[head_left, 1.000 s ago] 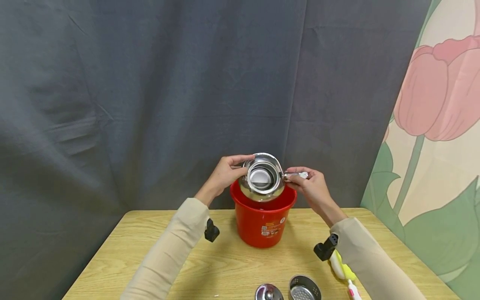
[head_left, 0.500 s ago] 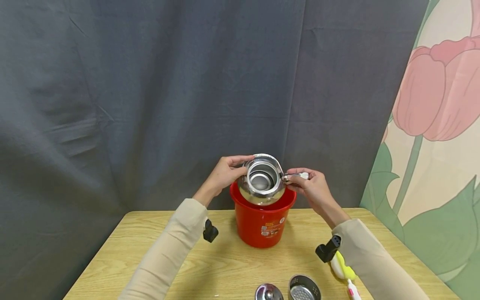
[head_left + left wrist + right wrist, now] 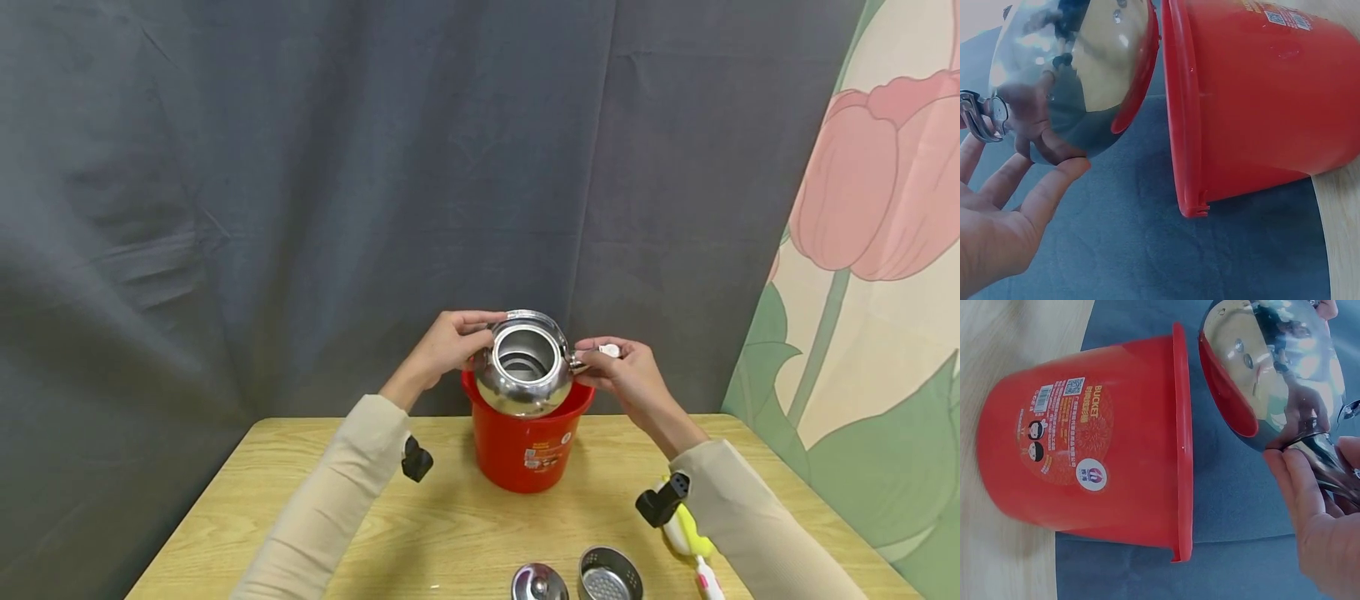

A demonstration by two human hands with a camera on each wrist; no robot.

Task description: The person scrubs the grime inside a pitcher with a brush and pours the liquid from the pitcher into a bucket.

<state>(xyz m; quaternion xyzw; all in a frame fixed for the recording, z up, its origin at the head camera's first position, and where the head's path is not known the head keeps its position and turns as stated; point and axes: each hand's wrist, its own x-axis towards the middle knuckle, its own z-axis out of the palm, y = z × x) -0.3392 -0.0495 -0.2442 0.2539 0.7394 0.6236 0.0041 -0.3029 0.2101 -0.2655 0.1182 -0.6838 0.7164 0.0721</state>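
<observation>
A shiny steel teapot (image 3: 523, 403), lidless, is held above the red bucket (image 3: 521, 462), its round mouth facing the head camera. My left hand (image 3: 444, 346) grips the left side of its body, thumb near the mouth; in the left wrist view the fingertips (image 3: 1074, 165) touch the polished wall beside a metal handle bracket (image 3: 985, 115). The right hand (image 3: 628, 371) holds the spout (image 3: 1321, 456) between thumb and fingers. Droplets cling to the teapot's surface in the right wrist view. Its underside is over the bucket's opening, partly covering the rim.
On the wooden table (image 3: 450, 542), a round steel lid (image 3: 538, 583) and a perforated infuser basket (image 3: 609, 575) lie near the front edge. A yellow-and-white brush (image 3: 684, 533) lies partly behind the right sleeve. A grey curtain (image 3: 375, 208) hangs behind the table.
The teapot has come down slightly and turned a little, so its mouth shows the interior at a changed angle. Both hands keep their hold; the right has shifted slightly right.
</observation>
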